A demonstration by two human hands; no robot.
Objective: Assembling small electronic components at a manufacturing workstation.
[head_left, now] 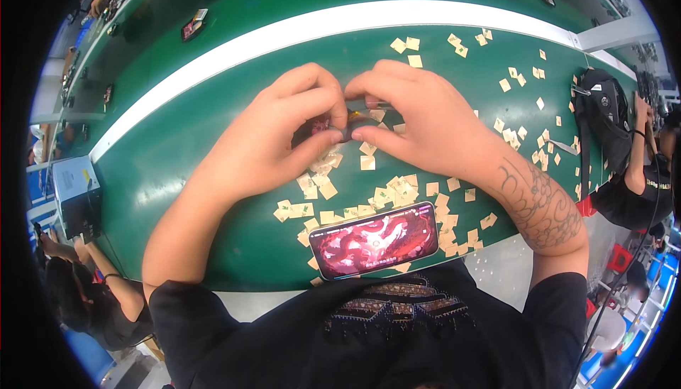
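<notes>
Small dark item [362,117] beyond the phone [376,242] is pinched by the left hand [287,126] and right hand [415,107], seemingly so opposing fingertips hold it steady.

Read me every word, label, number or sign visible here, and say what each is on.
Nothing reads clearly enough to quote.
Rectangular phone with red-and-white screen: small captions, unreadable.
Square cream paper pieces: greenish marks, too small.
Black fabric bag: small pale mark, unreadable.
Boxy white-and-dark case: yellow label, too small.
Small dark, pink-patterned packet, held: any print blurred.
</notes>
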